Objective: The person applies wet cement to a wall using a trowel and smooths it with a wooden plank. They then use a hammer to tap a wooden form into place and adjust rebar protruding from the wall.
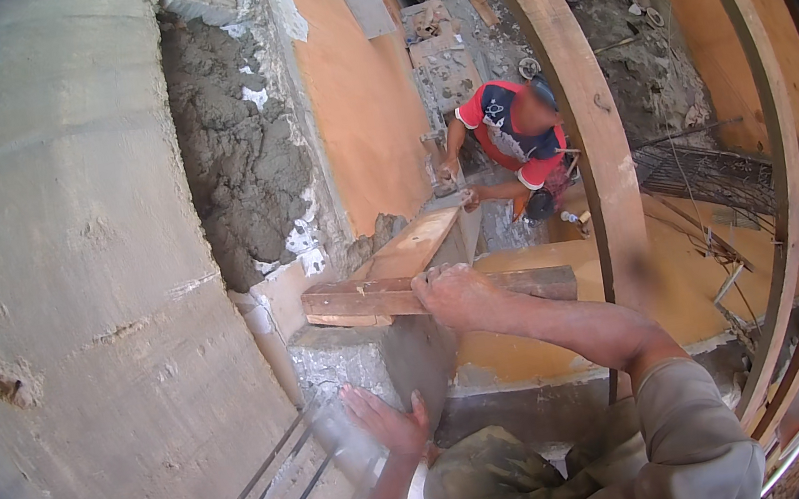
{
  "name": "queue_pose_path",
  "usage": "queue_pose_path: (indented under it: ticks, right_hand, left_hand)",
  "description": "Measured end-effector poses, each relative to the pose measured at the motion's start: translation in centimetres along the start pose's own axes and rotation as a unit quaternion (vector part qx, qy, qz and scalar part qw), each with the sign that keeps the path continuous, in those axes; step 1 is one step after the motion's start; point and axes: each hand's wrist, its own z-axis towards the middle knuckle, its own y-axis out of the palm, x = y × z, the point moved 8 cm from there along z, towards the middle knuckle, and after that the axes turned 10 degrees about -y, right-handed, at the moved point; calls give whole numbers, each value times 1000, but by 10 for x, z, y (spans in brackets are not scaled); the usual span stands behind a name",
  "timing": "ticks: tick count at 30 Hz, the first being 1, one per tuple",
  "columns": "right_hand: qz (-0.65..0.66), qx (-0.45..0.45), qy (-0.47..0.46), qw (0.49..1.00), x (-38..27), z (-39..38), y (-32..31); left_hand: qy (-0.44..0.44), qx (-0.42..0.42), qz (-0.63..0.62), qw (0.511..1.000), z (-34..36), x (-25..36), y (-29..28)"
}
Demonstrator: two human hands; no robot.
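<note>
My right hand [456, 295] is closed over the top of a short, thick wooden beam [366, 299] that lies crosswise on a grey concrete ledge [338, 354]. Against the beam's far side, a wooden plank [409, 248] runs away toward a co-worker [520, 128] in a red and navy shirt, standing lower down. One of that person's hands is at the plank's far end. My left hand [389, 422] rests with fingers stretched out on the near part of the concrete, holding nothing. Its palm side is hidden.
Several steel rebars [270, 489] stick out beside my left forearm. Rough wet-looking mortar [239, 139] fills a trough between a concrete slab [70, 273] and an orange formwork panel [360, 103]. A tall timber post [582, 104] rises at my right, with more rebar [712, 173] beyond it.
</note>
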Motion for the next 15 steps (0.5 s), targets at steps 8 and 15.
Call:
queue_pose_path:
  ticks: [8, 15]
  right_hand:
    - [114, 181, 203, 956, 128, 43, -110]
    - [34, 169, 192, 966, 114, 21, -193]
  left_hand:
    - [-16, -4, 9, 1000, -7, -8, -3]
    - [-25, -22, 12, 999, -5, -7, -1]
